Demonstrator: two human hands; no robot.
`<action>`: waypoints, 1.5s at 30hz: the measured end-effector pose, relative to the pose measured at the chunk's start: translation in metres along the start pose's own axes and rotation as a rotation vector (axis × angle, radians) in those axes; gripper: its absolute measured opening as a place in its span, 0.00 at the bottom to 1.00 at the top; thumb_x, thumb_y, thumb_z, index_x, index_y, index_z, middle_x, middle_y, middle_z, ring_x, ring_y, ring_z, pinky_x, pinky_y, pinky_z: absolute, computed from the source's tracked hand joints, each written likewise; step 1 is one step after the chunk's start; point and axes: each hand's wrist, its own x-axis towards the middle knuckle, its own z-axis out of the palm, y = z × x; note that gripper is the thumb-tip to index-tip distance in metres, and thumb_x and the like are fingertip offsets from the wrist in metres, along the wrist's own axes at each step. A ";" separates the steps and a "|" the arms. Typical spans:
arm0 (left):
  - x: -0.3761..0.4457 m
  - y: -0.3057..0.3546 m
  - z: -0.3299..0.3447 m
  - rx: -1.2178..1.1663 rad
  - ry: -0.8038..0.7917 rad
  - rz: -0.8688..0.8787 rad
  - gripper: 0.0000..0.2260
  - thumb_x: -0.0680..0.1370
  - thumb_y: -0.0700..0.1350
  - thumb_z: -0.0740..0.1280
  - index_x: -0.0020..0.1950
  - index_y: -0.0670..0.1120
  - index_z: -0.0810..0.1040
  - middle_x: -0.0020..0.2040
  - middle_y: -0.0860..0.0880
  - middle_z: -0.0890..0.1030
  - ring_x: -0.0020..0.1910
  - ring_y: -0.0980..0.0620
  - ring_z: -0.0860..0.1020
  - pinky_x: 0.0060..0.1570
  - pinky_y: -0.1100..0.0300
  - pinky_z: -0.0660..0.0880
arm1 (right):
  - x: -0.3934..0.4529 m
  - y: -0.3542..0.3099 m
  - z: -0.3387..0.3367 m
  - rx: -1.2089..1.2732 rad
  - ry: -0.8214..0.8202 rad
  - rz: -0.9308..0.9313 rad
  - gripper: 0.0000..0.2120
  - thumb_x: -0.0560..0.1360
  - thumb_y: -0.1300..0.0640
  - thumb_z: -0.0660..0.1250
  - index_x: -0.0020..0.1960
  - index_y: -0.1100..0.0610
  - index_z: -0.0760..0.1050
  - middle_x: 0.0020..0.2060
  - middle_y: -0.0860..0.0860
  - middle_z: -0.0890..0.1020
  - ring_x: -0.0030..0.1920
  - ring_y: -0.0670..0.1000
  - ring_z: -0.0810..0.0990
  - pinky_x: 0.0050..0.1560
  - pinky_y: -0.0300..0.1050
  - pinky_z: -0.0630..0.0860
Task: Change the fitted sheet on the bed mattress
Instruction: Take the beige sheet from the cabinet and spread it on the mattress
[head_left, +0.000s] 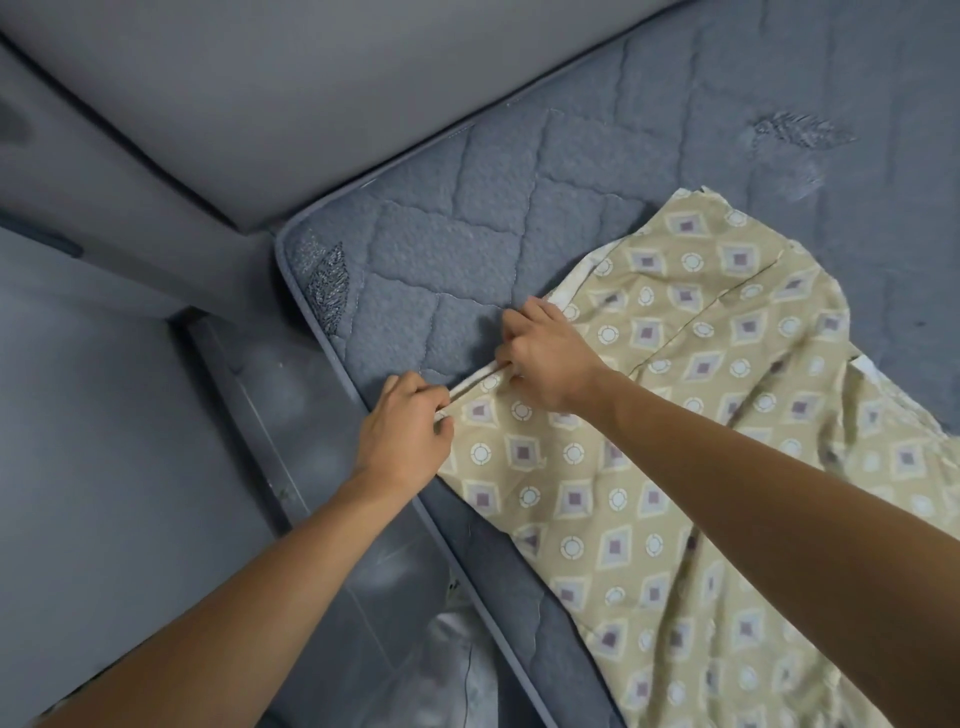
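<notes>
A beige fitted sheet (691, 415) printed with purple diamonds and white circles lies crumpled over the right part of a bare grey-blue quilted mattress (467, 208). My left hand (405, 431) pinches the sheet's hem near the mattress's left edge. A short way further in, my right hand (545, 358) grips the same hem with curled fingers. The stretch of hem between the two hands is pulled taut. The mattress corner (311, 260) at the upper left is uncovered.
Grey walls (260, 104) meet beside the mattress corner. A dark bed-frame rail (260, 415) runs along the mattress's left side, with floor (104, 467) to its left. A pale bundle of fabric (457, 670) lies low beside the rail.
</notes>
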 end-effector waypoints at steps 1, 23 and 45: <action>0.001 0.001 -0.001 0.005 -0.003 0.000 0.04 0.78 0.46 0.72 0.52 0.48 0.82 0.54 0.51 0.76 0.59 0.49 0.72 0.43 0.56 0.69 | -0.001 -0.002 -0.002 0.003 -0.008 0.005 0.06 0.69 0.56 0.74 0.45 0.52 0.86 0.46 0.52 0.76 0.52 0.59 0.75 0.68 0.52 0.62; -0.025 0.021 0.012 0.072 0.024 0.217 0.05 0.75 0.44 0.76 0.46 0.48 0.82 0.48 0.55 0.76 0.49 0.50 0.76 0.54 0.54 0.68 | -0.061 -0.004 0.000 0.070 0.056 0.029 0.12 0.71 0.56 0.72 0.54 0.54 0.79 0.58 0.54 0.75 0.57 0.58 0.73 0.58 0.53 0.69; -0.034 0.065 -0.009 0.158 -0.006 0.292 0.06 0.76 0.44 0.72 0.52 0.50 0.81 0.38 0.53 0.80 0.47 0.48 0.76 0.54 0.53 0.69 | -0.107 0.028 -0.042 -0.074 -0.008 0.098 0.16 0.71 0.61 0.72 0.59 0.56 0.78 0.48 0.54 0.85 0.53 0.59 0.84 0.71 0.53 0.69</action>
